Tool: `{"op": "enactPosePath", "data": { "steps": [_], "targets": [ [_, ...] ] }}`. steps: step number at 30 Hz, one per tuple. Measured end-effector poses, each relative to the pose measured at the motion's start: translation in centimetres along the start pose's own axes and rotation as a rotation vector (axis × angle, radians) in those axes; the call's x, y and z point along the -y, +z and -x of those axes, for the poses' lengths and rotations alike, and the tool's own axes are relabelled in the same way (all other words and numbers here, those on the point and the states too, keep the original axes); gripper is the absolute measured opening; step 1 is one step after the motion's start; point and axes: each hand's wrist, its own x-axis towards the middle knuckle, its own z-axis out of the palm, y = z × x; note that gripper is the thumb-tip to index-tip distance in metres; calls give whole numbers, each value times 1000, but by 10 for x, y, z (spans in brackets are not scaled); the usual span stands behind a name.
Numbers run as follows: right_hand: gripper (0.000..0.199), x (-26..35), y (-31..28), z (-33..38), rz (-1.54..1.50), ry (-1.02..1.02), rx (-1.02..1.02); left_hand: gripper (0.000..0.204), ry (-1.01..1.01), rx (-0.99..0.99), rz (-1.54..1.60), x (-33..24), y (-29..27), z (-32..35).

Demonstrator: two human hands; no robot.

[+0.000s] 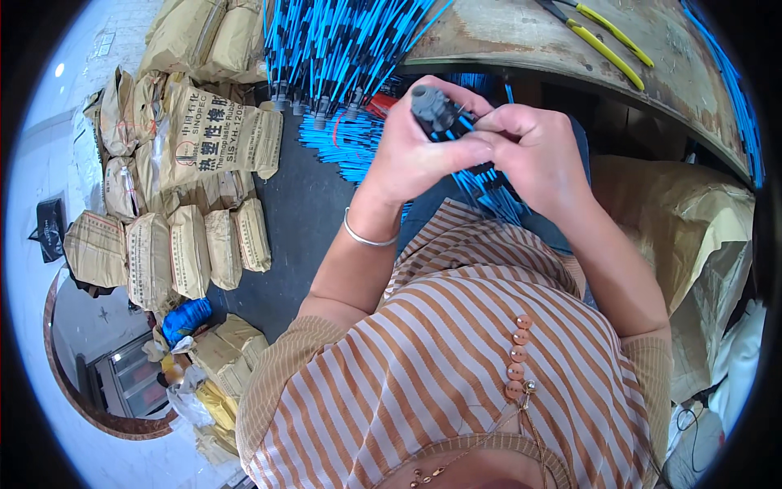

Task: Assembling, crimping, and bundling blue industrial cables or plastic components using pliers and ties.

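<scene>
In front of my chest I hold a bundle of thin blue cables (491,191) with black sections and a grey end piece (429,104) pointing up and away from me. My left hand (417,151) is closed around the bundle just below its grey end. From the other side, the fingertips of my right hand (539,153) are pinched together against the bundle, close to my left thumb. A thin dark strand (463,107) shows between the hands; what the right fingers pinch is hidden. The bundle's lower part hangs toward my lap.
Beyond my hands stands a large mass of similar blue cables (330,49), with more lying below (346,147). A worn wooden table (505,33) carries yellow-handled pliers (607,53). Stacked brown paper sacks (191,248) fill the left; a brown paper sheet (676,236) lies right.
</scene>
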Motion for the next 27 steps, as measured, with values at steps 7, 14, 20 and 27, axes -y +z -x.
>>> {"op": "enactPosePath", "data": {
  "steps": [7, 14, 20, 27],
  "targets": [
    [18, 0, -13, 6, 28, -158, -25, 23, -70, -133, 172, 10, 5, 3],
    [33, -37, -142, -45, 948, -459, -560, 16, -29, -129, 150, 14, -6, 2],
    [47, -79, -150, -81, 1173, -297, -251, 22, -28, -34, 95, 1, -5, -6],
    [50, -31, -115, -31, -160, -79, -306, 38, -73, 32, 125, 0, -9, -9]
  ]
}}
